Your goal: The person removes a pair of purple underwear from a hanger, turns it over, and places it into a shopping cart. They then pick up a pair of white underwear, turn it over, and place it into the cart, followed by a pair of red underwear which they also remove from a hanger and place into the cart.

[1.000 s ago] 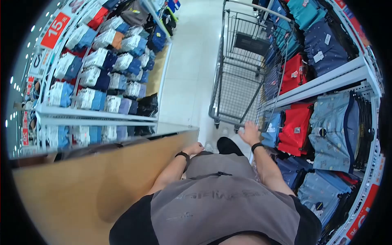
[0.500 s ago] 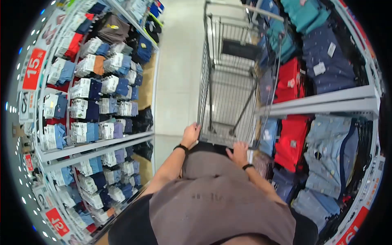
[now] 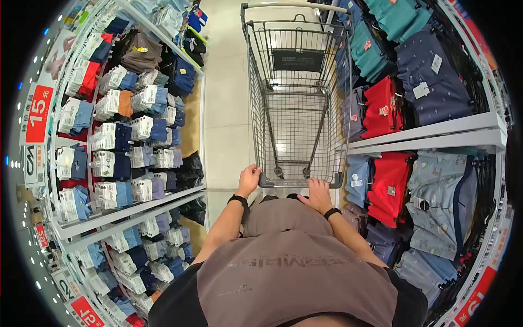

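A grey wire shopping cart (image 3: 294, 122) stands in the aisle in front of me, with its handle bar at the far end. My left hand (image 3: 249, 181) has its fingers curled at the cart's near left corner. On the near rim, right of the middle, my right hand (image 3: 318, 194) lies with its fingers bent over the edge and the thumb towards my body. The basket holds no goods, and a dark panel (image 3: 298, 60) hangs at its far end. Black bands circle both wrists.
To the left, a rack (image 3: 131, 207) carries several rows of small folded garments on white cards. Hanging clothes, among them a red garment (image 3: 388, 191) and a dark blue garment (image 3: 433, 73), line the right rack close to the cart. Pale floor (image 3: 226, 109) runs along the cart's left side.
The cart has swung to the left and now stands straighter before me. Both hands have stayed at its near end, moving slightly left with it.
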Motion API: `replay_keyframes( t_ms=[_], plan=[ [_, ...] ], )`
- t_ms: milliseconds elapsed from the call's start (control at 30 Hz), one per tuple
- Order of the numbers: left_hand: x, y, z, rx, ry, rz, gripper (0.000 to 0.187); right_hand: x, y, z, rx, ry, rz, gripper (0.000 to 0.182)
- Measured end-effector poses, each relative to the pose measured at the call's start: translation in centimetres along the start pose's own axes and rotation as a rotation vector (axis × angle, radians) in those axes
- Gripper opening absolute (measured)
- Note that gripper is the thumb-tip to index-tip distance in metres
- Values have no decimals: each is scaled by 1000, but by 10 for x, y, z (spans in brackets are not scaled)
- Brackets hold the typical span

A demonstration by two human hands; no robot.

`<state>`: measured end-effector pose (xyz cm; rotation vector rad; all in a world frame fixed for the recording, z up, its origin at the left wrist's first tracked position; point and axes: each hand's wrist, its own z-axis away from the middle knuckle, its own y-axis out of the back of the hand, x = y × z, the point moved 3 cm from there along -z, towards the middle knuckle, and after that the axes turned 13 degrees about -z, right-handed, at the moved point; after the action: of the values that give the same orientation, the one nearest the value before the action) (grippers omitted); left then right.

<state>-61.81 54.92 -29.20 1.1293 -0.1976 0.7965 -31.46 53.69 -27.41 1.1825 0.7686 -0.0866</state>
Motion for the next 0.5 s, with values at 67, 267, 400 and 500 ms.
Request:
replay_keyframes(
  t_ms=[67,267,400,500],
  plan=[
    [3,5,-8,65,-31,4,32,2,3,-14,-11,15,11,73],
    [-16,4,-21,198,35,220,40,2,18,-73,-175,-56,-32,70],
    [-73,-3,-6,-245,123,126,42,6,18,-107,-195,-90,-81,62],
    [-82,15,16,-463,214,16,38,12,17,-133,-178,-74,-104,50]
  ],
)
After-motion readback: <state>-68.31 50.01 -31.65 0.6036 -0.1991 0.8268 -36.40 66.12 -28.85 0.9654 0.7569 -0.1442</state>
